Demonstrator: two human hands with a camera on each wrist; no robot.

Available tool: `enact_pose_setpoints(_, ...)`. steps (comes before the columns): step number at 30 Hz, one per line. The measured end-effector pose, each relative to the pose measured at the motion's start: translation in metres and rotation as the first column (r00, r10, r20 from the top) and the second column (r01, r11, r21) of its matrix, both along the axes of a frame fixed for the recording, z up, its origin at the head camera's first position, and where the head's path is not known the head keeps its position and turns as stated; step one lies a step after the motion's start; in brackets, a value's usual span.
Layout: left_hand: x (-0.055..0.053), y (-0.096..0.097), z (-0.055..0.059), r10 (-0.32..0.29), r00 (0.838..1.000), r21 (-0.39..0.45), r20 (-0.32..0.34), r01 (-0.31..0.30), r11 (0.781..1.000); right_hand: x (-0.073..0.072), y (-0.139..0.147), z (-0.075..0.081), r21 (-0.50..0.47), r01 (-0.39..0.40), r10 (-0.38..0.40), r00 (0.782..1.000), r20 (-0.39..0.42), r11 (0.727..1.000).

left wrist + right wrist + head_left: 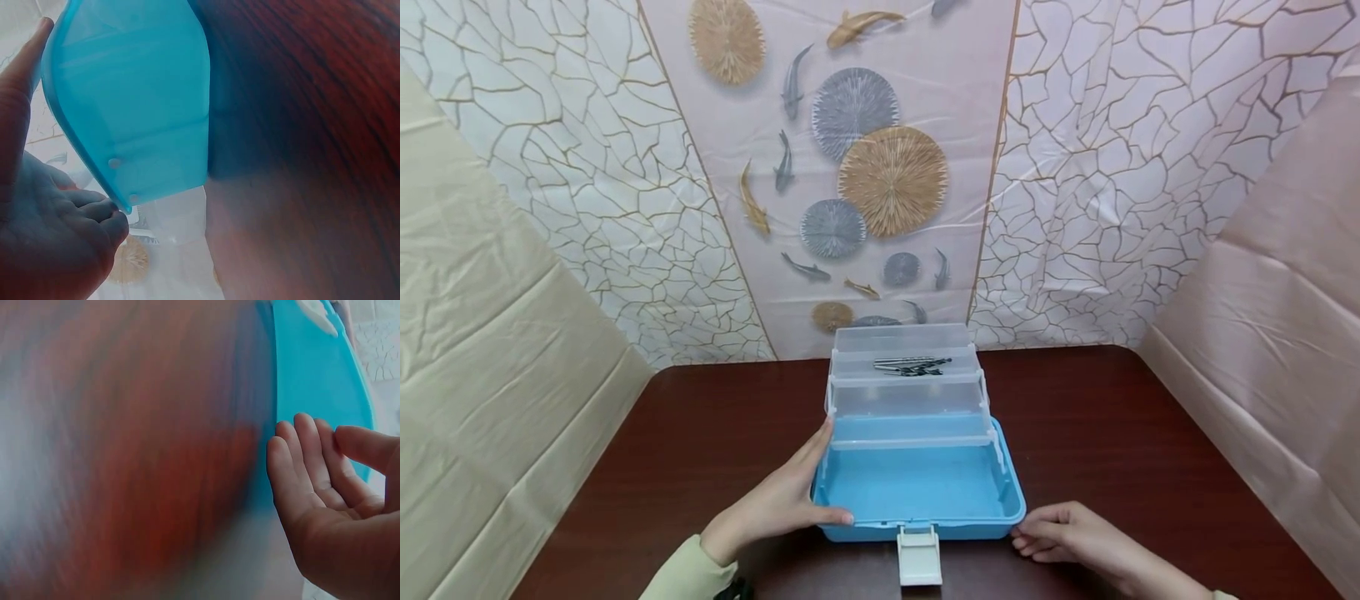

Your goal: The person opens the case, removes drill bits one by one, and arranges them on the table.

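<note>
A blue plastic toolbox (917, 483) stands with its lid raised and its tiered clear trays (910, 429) fanned out toward the back. Several slender metal pieces that look like drill bits (913, 367) lie in an upper tray. My left hand (778, 500) rests at the box's left side, fingers stretched along the edge and thumb over the front rim. Beside the front right corner is my right hand (1067, 537), fingers loosely bent; in the right wrist view its fingertips (303, 422) overlap the blue wall. The white latch (919, 557) hangs down at the front.
The box stands on a dark reddish wooden table (722, 425). Behind the table is a patterned cloth backdrop (880, 275), with pale cloth walls (1247, 325) to either side. The box's bottom compartment shows a bare blue floor.
</note>
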State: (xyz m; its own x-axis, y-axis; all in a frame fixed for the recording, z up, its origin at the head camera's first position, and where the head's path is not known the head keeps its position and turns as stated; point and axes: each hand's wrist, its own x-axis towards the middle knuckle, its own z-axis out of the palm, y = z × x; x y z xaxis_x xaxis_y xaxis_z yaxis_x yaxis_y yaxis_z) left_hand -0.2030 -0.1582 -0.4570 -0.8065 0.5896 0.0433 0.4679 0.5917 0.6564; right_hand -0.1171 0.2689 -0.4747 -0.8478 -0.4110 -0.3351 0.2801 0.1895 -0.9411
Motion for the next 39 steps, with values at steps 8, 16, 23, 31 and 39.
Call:
enact_pose_setpoints(8,0.000,0.000,0.001,-0.011,1.000,0.012,-0.004,0.011,1.000,-0.021,0.016,0.030,0.121,0.158,-0.121,0.956,-0.267,0.980)
enact_pose_setpoints(16,0.000,-0.002,-0.001,-0.013,1.000,0.003,0.000,0.013,1.000,-0.054,0.013,0.085,0.214,0.316,-0.174,0.848,-0.501,0.924)
enact_pose_setpoints(23,0.000,-0.002,0.000,-0.010,1.000,-0.015,-0.002,0.010,1.000,-0.084,0.009,0.136,0.332,0.397,-0.126,0.782,-0.611,0.856)
enact_pose_setpoints(31,-0.003,0.000,0.006,-0.023,1.000,-0.018,-0.005,0.023,1.000,-0.119,-0.002,0.170,0.356,0.377,-0.081,0.775,-0.627,0.855)
enact_pose_setpoints(39,-0.002,-0.001,0.005,-0.011,0.998,-0.011,0.054,0.012,1.000,-0.155,-0.028,0.179,0.422,0.302,0.068,0.740,-0.669,0.855)
